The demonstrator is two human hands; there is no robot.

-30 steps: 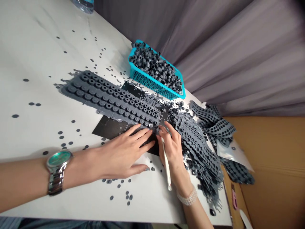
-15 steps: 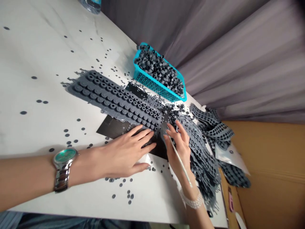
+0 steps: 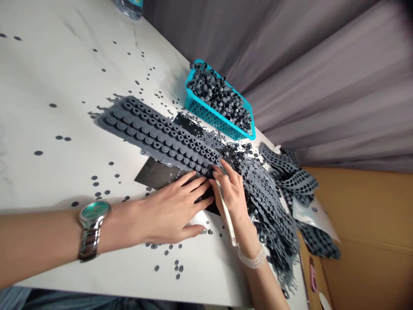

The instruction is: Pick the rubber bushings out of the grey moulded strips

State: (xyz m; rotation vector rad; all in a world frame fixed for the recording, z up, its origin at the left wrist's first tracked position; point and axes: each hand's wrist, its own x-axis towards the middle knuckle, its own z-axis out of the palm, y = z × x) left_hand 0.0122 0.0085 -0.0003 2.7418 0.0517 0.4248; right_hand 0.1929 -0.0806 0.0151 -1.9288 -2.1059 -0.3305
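Our left hand (image 3: pixel 176 209), spread at the edge of the studded grey sheet (image 3: pixel 155 131), risks a jab if the white stick (image 3: pixel 227 216) pinched in our right hand (image 3: pixel 235 196) slips.

The white tabletop (image 3: pixel 97 86) is brightly lit, whereas the grey curtain (image 3: pixel 306 77) is left dimmer, its folds marked by soft bands of shade. Diffuse shadows are cast beside the turquoise basket (image 3: pixel 211 116) and along the left forearm (image 3: pixel 38 241). Small highlights are returned by the wristwatch (image 3: pixel 96 210) and the clear plastic bag (image 3: pixel 314 215). The studded grey sheet (image 3: pixel 155 133) is rendered fairly crisply; fine detail is softened at lower right. Shapes are stretched toward the margins, and the upper right corner is darkened.
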